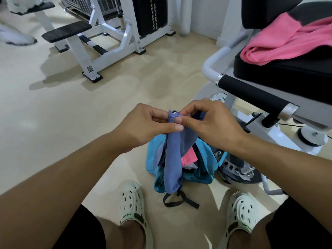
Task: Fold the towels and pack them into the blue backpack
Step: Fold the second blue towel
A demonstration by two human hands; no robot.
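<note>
Both your hands meet above the blue backpack [201, 169]. Your left hand [149, 124] pinches the top edge of the purple-blue towel [172, 159], thumb flat along the bunched hem, fingers curled behind it. Your right hand [210, 123] pinches the same edge just beside it, thumb and forefinger pressed on the cloth, other fingers arched loosely. The towel is soft matte fabric, hanging in a long narrow fold down over the backpack's open mouth, its lower end reaching the bag's front.

The backpack is thin, crumpled turquoise-blue nylon, slumped on the beige floor [53, 114], with black webbing straps [179, 200] looped out in front of it. Inside it, just right of the hanging towel, shows a pink cloth [188, 156] with something pale under it.

Right of the backpack stands a gym machine with a black padded seat [283, 72] and a black foam roller [251, 94] capped in chrome. A pink towel [287, 44] lies rumpled on that seat.

Your pale perforated clogs [133, 203] sit either side of the backpack's straps; lettering on their heel straps is too small to read.
</note>
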